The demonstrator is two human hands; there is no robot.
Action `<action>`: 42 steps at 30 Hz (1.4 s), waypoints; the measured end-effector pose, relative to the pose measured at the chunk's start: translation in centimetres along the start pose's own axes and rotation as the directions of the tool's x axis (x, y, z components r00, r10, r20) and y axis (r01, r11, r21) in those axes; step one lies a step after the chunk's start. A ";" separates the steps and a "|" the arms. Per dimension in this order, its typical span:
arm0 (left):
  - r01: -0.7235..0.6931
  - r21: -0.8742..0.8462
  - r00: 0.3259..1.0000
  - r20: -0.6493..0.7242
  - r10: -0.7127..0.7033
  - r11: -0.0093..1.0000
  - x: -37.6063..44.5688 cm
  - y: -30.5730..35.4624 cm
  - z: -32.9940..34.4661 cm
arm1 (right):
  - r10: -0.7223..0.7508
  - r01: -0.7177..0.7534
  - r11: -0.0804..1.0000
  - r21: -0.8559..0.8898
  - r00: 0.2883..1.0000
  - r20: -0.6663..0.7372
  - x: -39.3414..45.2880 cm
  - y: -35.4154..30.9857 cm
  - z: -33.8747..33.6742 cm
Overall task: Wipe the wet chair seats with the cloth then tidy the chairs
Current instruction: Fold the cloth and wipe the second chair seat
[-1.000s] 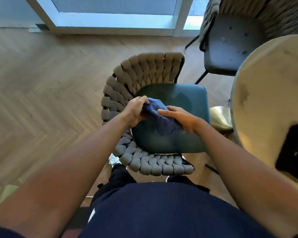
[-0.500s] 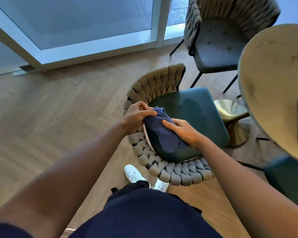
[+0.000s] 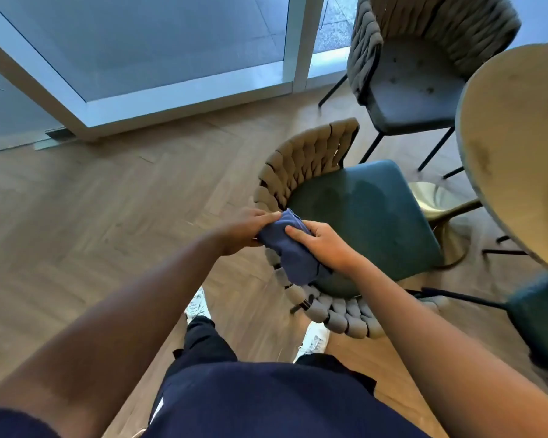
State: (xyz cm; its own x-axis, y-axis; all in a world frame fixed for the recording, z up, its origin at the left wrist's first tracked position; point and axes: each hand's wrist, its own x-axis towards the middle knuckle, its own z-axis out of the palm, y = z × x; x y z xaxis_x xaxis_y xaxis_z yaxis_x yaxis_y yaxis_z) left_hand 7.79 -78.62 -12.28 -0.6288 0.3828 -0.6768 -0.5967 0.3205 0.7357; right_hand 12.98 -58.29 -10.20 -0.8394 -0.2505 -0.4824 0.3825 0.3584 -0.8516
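A blue cloth [image 3: 293,249] hangs bunched between both my hands, above the near left rim of a chair. My left hand [image 3: 246,229] grips its upper end. My right hand [image 3: 321,245] holds its right side with the thumb on top. The chair has a teal seat [image 3: 367,216] with faint darker damp patches and a woven beige back [image 3: 301,159]. A second chair with a grey seat [image 3: 408,90] showing dark spots stands behind it. A third teal seat [image 3: 541,320] shows at the right edge.
A round pale tabletop [image 3: 519,147] fills the right side, on a brass pedestal base [image 3: 440,203]. Glass doors with white frames [image 3: 178,99] run along the top. Herringbone wood floor [image 3: 76,232] lies to the left. My white shoes [image 3: 312,341] stand by the chair.
The view has swung left and back, so the chair now sits right of centre. Both hands have lifted the cloth off the seat to its left rim.
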 end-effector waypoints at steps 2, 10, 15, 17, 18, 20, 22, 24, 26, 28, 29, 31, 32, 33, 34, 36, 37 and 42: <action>-0.088 0.010 0.994 -0.060 0.088 0.996 0.0 0.5 -2.9 | 0.020 -0.021 1.000 -0.007 0.997 -0.069 1.7 -1.6 2.2; -0.163 -0.150 0.984 -0.093 0.151 0.975 0.6 2.9 -15.5 | 0.066 -0.048 0.997 0.055 0.913 -0.403 9.2 -7.8 11.7; -0.121 -0.279 0.992 -0.071 0.105 0.953 0.9 4.1 -20.4 | 0.098 -0.033 0.989 0.143 0.871 -0.481 12.9 -10.7 14.5; -0.061 -0.290 0.998 -0.006 0.062 0.955 1.3 4.5 -21.5 | 0.125 -0.053 0.986 0.158 0.862 -0.492 14.2 -10.8 14.7; -0.022 -0.280 0.999 0.029 0.032 0.960 1.6 4.8 -21.8 | 0.134 -0.051 0.983 0.177 0.859 -0.495 14.8 -11.0 14.8; 0.054 -0.260 0.995 0.091 -0.031 0.964 2.3 5.3 -22.2 | 0.150 -0.024 0.968 0.250 0.853 -0.500 15.8 -11.8 14.7; 0.088 -0.223 0.991 0.123 -0.062 0.971 3.4 6.3 -22.7 | 0.175 0.003 0.946 0.326 0.839 -0.516 17.1 -12.3 14.1; 0.058 -0.185 0.994 0.099 -0.040 0.981 4.9 7.8 -23.2 | 0.204 0.010 0.928 0.373 0.823 -0.530 18.5 -12.8 13.1; 0.005 -0.150 0.998 0.065 0.005 0.989 6.7 10.0 -23.7 | 0.222 0.008 0.920 0.392 0.813 -0.538 20.2 -13.1 11.6; -0.034 -0.088 0.998 0.041 0.037 0.996 8.9 12.5 -24.1 | 0.238 0.006 0.919 0.393 0.788 -0.567 22.2 -13.4 10.1; -0.055 -0.050 0.998 0.028 0.057 0.997 10.3 13.9 -24.3 | 0.234 0.001 0.930 0.368 0.770 -0.593 23.3 -13.6 9.1; -0.076 0.003 0.997 0.009 0.076 0.997 13.1 16.4 -24.5 | 0.222 -0.035 0.957 0.289 0.730 -0.646 25.6 -13.8 7.0; -0.077 0.018 0.997 0.008 0.077 0.997 14.5 17.6 -24.4 | 0.222 -0.059 0.964 0.258 0.713 -0.665 26.8 -13.8 5.8; -0.077 0.038 0.997 0.010 0.076 0.996 15.8 18.7 -24.3 | 0.226 -0.079 0.967 0.242 0.704 -0.673 27.9 -13.8 4.6; -0.073 0.053 0.997 0.016 0.072 0.996 17.1 19.8 -24.2 | 0.231 -0.094 0.968 0.234 0.703 -0.673 28.9 -14.1 3.4; -0.072 0.086 0.997 0.022 0.070 0.994 19.7 21.9 -23.8 | 0.217 -0.110 0.974 0.199 0.715 -0.664 30.5 -14.5 1.0; -0.080 0.106 0.997 0.031 0.077 0.991 21.0 23.0 -23.5 | 0.195 -0.115 0.980 0.163 0.723 -0.662 31.2 -14.8 -0.3; -0.117 0.184 0.991 0.080 0.104 0.976 26.3 28.7 -21.2 | 0.143 -0.120 0.989 0.081 0.714 -0.685 33.6 -15.9 -6.8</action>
State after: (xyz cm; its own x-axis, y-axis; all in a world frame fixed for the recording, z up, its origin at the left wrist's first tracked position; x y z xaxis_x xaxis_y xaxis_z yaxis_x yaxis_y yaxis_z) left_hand -36.47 -77.70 -9.51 -0.6456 0.4819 -0.5924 -0.4172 0.4272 0.8021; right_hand -23.97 -66.30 -11.44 -0.8095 0.4883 -0.3260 0.5108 0.3119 -0.8011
